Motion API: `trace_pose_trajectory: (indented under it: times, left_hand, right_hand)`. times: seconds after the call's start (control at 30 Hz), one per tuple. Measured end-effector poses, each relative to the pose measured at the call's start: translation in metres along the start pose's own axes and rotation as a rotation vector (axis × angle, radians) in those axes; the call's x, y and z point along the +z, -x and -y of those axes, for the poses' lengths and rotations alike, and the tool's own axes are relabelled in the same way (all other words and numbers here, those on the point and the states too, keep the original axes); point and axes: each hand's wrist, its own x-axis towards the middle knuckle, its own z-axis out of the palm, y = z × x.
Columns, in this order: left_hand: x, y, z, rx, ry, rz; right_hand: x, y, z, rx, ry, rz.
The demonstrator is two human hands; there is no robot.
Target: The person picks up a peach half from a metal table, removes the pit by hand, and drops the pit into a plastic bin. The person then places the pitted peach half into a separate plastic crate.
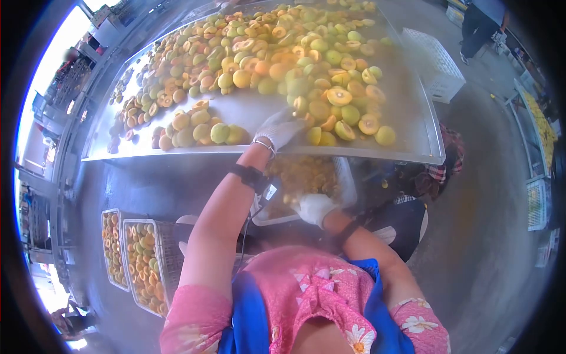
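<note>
My left hand [280, 131], in a white glove, reaches over the near edge of the metal table [124, 151]. Its fingers are stretched out towards a heap of yellow-green, apricot-like fruit [339, 96], many of them halved, with pits showing in some. Its fingertips are blurred beside the nearest fruit. Below the table edge, my gloved right hand [316, 208] is curled at the near side of a white crate [348, 183]. Small brownish-yellow pieces [303, 174] lie in that crate. What the right fingers hold, if anything, is too blurred to make out.
A smaller group of fruit [200, 127] lies left of my left hand. Two crates of halved fruit [144, 265] stand on the floor at left. A white crate [436, 65] stands beyond the table's right side. Another person [480, 26] is at the far right.
</note>
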Motion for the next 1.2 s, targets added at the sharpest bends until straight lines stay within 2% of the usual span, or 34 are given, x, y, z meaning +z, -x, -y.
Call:
trace_pose_trajectory:
  times: [0.03,0.07,0.13,0.17,0.2,0.27,0.33,0.37,0.4,0.47,0.5,0.53,0.57,0.6,0.67,0.7,0.73,0.8,0.83,0.87,0.93,0.97,1.0,1.07,1.1,1.13,1.2]
  left_hand:
    - [0.006,-0.009,0.010,-0.030,0.088,0.022]
    - [0.012,-0.012,0.022,-0.061,0.174,0.045]
    - [0.006,-0.004,0.001,-0.112,0.154,0.056]
    - [0.002,-0.002,-0.009,-0.160,0.132,0.064]
    - [0.000,-0.001,-0.011,-0.151,0.130,0.059]
    - [0.000,0.003,-0.010,-0.109,0.091,0.030]
    - [-0.004,0.011,-0.017,-0.114,0.088,0.051]
    - [-0.006,0.012,-0.023,-0.108,0.082,0.072]
    - [-0.006,0.012,-0.026,-0.098,0.077,0.075]
    - [-0.008,0.017,-0.028,-0.101,-0.030,-0.006]
    - [-0.009,0.019,-0.025,-0.100,-0.026,-0.018]
    - [-0.008,0.022,-0.020,-0.084,0.102,-0.018]
    - [-0.007,0.025,-0.015,-0.068,0.228,-0.016]
    - [-0.006,0.031,-0.015,-0.069,0.227,-0.021]
    - [-0.005,0.044,-0.020,-0.029,0.758,-0.147]
    - [-0.008,0.052,-0.026,-0.103,1.047,-0.193]
    - [-0.010,0.056,-0.021,-0.106,1.049,-0.202]
    - [-0.011,0.067,-0.010,-0.109,1.526,-0.201]
    - [-0.013,0.074,-0.008,-0.036,1.577,-0.195]
    - [-0.016,0.080,-0.007,-0.032,1.573,-0.200]
    - [-0.020,0.093,-0.006,0.042,1.764,-0.170]
    - [-0.020,0.101,-0.005,0.040,1.769,-0.181]
    - [-0.019,0.108,-0.004,0.106,1.410,-0.279]
    - [-0.019,0.117,-0.002,0.213,0.675,-0.426]
    - [-0.019,0.118,0.007,0.232,0.596,-0.410]
    - [-0.013,0.116,0.013,0.231,0.596,-0.409]
    - [-0.003,0.115,0.020,0.094,1.316,-0.355]
  right_hand:
    - [0.013,-0.015,-0.004,0.117,-0.075,-0.022]
    - [0.029,-0.020,-0.011,0.116,-0.076,-0.014]
    - [0.053,-0.023,-0.028,-0.025,0.129,0.126]
    - [0.104,-0.057,-0.055,-0.170,0.202,0.062]
    - [0.084,-0.048,-0.043,-0.168,0.208,0.055]
    - [0.017,-0.014,0.000,0.059,-0.105,-0.008]
    - [0.035,-0.020,-0.006,0.096,-0.108,-0.022]
    - [0.067,-0.034,-0.027,0.034,0.003,0.023]
    - [0.071,-0.034,-0.030,-0.026,0.115,0.066]
    - [0.074,-0.039,-0.036,-0.072,0.067,0.020]
    - [0.059,-0.032,-0.026,-0.045,-0.130,-0.121]
    - [0.047,-0.027,-0.018,-0.020,-0.330,-0.256]
    - [0.042,-0.025,-0.017,-0.054,-0.398,-0.284]
    - [0.025,-0.011,-0.008,-0.059,-0.396,-0.283]
    - [-0.015,0.022,0.014,0.151,-0.694,0.023]
    - [-0.006,0.014,0.011,0.141,-0.931,0.002]
    - [0.006,0.003,0.003,0.137,-0.926,0.010]
    - [0.034,-0.021,-0.020,-0.047,-0.382,-0.324]
    - [0.035,-0.022,-0.019,0.006,-0.262,-0.265]
    - [0.038,-0.022,-0.018,0.000,-0.261,-0.267]
    - [0.011,0.006,0.009,-0.200,-0.325,-0.399]
    - [0.026,-0.013,0.002,-0.218,-0.364,-0.526]
    - [0.026,-0.016,0.001,-0.222,-0.363,-0.518]
    - [0.022,-0.020,-0.002,-0.291,-0.381,-0.815]
    - [-0.006,0.007,0.022,-0.197,-0.559,-0.812]
    - [-0.011,0.008,0.027,-0.195,-0.560,-0.811]
    - [-0.020,0.009,0.032,-0.286,-0.653,-0.869]
